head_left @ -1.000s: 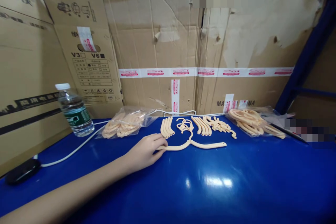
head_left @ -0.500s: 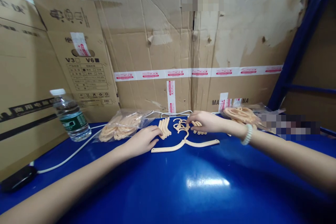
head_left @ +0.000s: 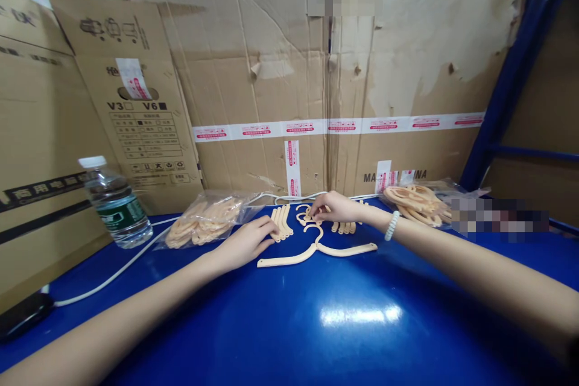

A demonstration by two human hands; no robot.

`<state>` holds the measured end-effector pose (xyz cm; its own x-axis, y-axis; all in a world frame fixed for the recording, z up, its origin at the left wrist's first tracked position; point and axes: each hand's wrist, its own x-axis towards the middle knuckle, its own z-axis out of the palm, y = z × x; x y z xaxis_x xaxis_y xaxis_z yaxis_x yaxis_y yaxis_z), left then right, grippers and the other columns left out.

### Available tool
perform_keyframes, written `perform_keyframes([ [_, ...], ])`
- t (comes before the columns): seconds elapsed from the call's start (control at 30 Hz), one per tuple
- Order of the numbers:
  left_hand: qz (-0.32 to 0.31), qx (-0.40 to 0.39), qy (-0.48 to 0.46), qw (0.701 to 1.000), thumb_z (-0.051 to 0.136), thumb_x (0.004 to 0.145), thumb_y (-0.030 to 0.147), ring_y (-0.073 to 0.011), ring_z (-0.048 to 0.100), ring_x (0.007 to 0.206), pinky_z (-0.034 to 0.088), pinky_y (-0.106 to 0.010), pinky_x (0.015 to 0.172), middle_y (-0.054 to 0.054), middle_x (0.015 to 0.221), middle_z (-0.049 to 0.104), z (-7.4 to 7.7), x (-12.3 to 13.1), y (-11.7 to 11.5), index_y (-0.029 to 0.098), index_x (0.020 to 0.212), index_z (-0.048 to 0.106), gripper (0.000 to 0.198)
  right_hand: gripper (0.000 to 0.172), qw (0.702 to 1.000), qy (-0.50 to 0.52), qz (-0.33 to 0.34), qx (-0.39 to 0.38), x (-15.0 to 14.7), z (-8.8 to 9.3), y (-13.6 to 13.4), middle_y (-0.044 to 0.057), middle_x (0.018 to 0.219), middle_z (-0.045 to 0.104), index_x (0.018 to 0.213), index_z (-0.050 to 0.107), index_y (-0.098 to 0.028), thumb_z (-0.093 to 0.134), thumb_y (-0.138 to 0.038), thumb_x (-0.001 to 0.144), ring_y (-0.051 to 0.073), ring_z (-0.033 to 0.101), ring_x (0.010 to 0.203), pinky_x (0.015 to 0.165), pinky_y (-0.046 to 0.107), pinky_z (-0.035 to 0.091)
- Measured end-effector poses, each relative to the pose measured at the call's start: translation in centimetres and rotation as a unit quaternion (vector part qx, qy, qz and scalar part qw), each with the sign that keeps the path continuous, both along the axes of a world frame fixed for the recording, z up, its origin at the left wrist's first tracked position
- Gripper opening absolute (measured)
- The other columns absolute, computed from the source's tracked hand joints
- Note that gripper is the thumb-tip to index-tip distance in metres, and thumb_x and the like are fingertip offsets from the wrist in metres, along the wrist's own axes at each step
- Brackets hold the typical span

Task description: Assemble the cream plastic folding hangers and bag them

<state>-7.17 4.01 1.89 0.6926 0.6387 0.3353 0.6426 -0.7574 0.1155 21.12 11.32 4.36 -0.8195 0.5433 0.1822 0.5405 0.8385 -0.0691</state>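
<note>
My left hand [head_left: 248,242] lies on the table, thumb apart from the bent fingers. Its fingertips are at the edge of a row of cream hanger arms [head_left: 283,221]. My right hand [head_left: 337,207], a pale beaded band on its wrist, reaches over a small pile of cream hanger hooks [head_left: 302,213]; its fingers pinch down on a hook there, partly hidden by the hand. A second row of hanger arms [head_left: 344,227] sits below that wrist, partly covered. In front of both hands lies a hanger [head_left: 317,246], its two arms spread and its hook pointing away.
Clear bags of cream hanger parts lie to the left [head_left: 205,220] and right [head_left: 418,202]. A water bottle [head_left: 116,208] stands at the left, near a white cable [head_left: 115,277] and a black object [head_left: 25,316]. Cardboard [head_left: 262,84] walls the back of the blue table [head_left: 289,325].
My right hand has shifted slightly left over the hooks, uncovering more of the right row of hanger arms. The left hand stays by its row. The view has shifted a little.
</note>
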Motion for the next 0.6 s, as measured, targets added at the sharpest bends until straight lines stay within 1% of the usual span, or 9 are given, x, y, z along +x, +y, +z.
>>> perform_keyframes([
  [0.1,0.006,0.0,0.003,1.0,0.047,0.094,0.017,-0.0221,0.061,0.092,0.052,-0.037,0.083,-0.007,0.099,0.059,0.0,0.2,0.2,0.018,0.097,0.057,0.011,0.016,0.999,-0.014,-0.028,0.007,-0.8,0.3,1.1,0.006,0.104,0.067,0.103,0.065,-0.013,0.059,-0.026,0.096,0.019,0.065,0.092,0.084,0.039,0.055],
  [0.2,0.01,0.002,0.01,1.0,0.047,0.094,0.019,-0.0222,0.061,0.091,0.052,-0.036,0.082,-0.007,0.099,0.058,-0.1,0.2,0.4,0.018,0.097,0.056,0.01,0.017,0.998,-0.054,-0.034,0.006,-2.3,0.5,2.4,0.006,0.106,0.066,0.103,0.064,-0.013,0.061,-0.027,0.095,0.019,0.065,0.094,0.085,0.04,0.054],
  [0.3,0.01,0.004,0.022,1.0,0.047,0.094,0.019,-0.0226,0.061,0.093,0.051,-0.036,0.083,-0.008,0.102,0.058,-0.2,0.1,0.6,0.018,0.099,0.056,0.011,0.018,0.995,-0.095,-0.038,0.003,-3.8,0.4,3.5,0.006,0.103,0.066,0.103,0.064,-0.014,0.062,-0.03,0.094,0.019,0.065,0.091,0.081,0.038,0.055],
  [0.4,0.005,0.007,0.033,0.999,0.046,0.094,0.017,-0.0237,0.06,0.096,0.05,-0.037,0.086,-0.009,0.104,0.059,-0.3,0.1,0.9,0.018,0.101,0.058,0.014,0.019,0.993,-0.112,-0.037,0.003,-4.7,0.4,4.1,0.005,0.101,0.066,0.102,0.064,-0.014,0.062,-0.031,0.094,0.018,0.065,0.088,0.079,0.037,0.055],
  [0.5,-0.001,0.007,0.029,1.0,0.045,0.093,0.015,-0.0238,0.06,0.097,0.05,-0.037,0.086,-0.009,0.105,0.059,-0.3,0.3,1.0,0.018,0.101,0.06,0.017,0.018,0.995,-0.094,-0.016,0.001,-4.6,0.5,4.0,0.005,0.1,0.065,0.1,0.064,-0.014,0.062,-0.031,0.094,0.018,0.064,0.089,0.08,0.037,0.054],
  [0.6,0.0,0.008,0.004,1.0,0.045,0.093,0.016,-0.0227,0.06,0.094,0.05,-0.035,0.083,-0.008,0.107,0.06,-0.5,0.4,1.0,0.019,0.101,0.061,0.017,0.018,1.0,-0.029,0.004,-0.004,-3.7,0.8,3.5,0.004,0.097,0.065,0.096,0.064,-0.014,0.062,-0.032,0.093,0.018,0.063,0.087,0.08,0.038,0.053],
])
